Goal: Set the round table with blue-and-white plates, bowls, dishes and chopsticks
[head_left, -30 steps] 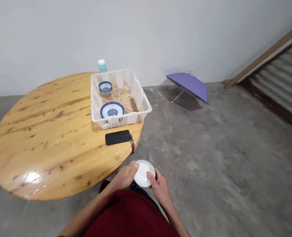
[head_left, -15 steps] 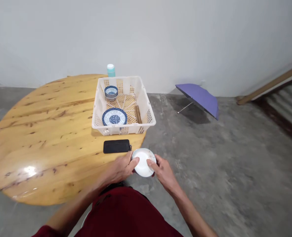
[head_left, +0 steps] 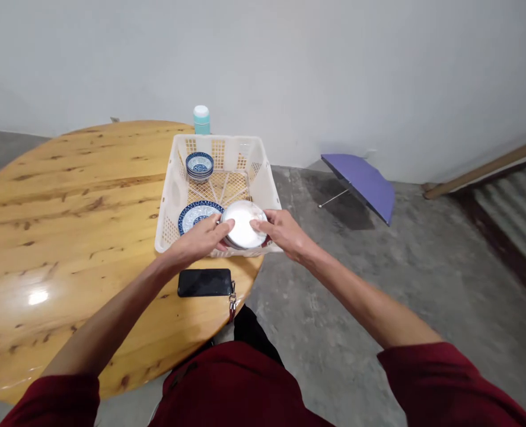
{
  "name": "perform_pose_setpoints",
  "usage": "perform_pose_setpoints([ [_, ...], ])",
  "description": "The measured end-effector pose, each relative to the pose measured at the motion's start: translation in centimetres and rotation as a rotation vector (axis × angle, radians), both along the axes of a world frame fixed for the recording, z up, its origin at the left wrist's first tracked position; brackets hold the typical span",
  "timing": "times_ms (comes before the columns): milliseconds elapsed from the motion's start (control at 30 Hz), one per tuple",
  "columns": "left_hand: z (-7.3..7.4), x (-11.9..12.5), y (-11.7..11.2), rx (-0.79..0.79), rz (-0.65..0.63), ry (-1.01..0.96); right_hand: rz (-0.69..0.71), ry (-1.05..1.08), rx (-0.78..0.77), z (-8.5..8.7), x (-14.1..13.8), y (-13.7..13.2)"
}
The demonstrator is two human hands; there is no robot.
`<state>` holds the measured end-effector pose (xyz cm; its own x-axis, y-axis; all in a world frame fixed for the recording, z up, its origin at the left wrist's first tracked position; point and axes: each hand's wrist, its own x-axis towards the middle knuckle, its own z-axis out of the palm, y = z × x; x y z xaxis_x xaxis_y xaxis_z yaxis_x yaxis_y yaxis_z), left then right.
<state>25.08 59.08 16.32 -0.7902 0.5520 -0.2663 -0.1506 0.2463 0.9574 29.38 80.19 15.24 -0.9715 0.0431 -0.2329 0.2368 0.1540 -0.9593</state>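
A small stack of white saucers (head_left: pixel 244 226) is held between both hands, above the near right part of a white plastic basket (head_left: pixel 269 178). My left hand (head_left: pixel 207 233) grips the stack's left edge, thumb on top. On the opposite edge, my right hand (head_left: pixel 284 231) holds it the same way. Beneath and left of the saucers, a blue-and-white patterned plate (head_left: pixel 191 214) lies in the basket, partly covered by my left hand. Stacked blue-and-white bowls (head_left: pixel 199 167) stand in the basket's far left corner. The chopsticks area is hidden behind the saucers.
The basket stands on a round wooden table (head_left: pixel 89 196). A black phone (head_left: pixel 204 282) with a strap lies in front of it. Behind is a turquoise bottle (head_left: pixel 201 121) with a white lid. An open purple umbrella (head_left: pixel 364 181) rests on the concrete floor (head_left: pixel 334 308).
Both hands have carried the saucers forward, from over the table's near edge to above the basket. The view has shifted slightly; the chopsticks seen earlier are now covered.
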Motion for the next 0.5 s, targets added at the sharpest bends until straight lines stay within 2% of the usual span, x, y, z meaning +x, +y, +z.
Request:
perform_pose_setpoints([
  [100,-0.9,-4.0,1.4,0.026,0.112,-0.071,0.066,-0.042,0.019,-0.5,-5.9,0.9],
  [200,-2.4,-7.8,3.1,0.051,0.229,-0.125,0.136,-0.096,0.066,-1.6,-11.9,2.0],
  [367,-6.0,-14.0,6.5,0.052,0.357,-0.169,0.211,-0.179,0.207,-3.8,-21.2,3.9],
  [500,-9.0,-18.2,9.5,0.117,0.452,-0.203,0.267,-0.196,0.356,-5.2,-27.2,5.2],
])
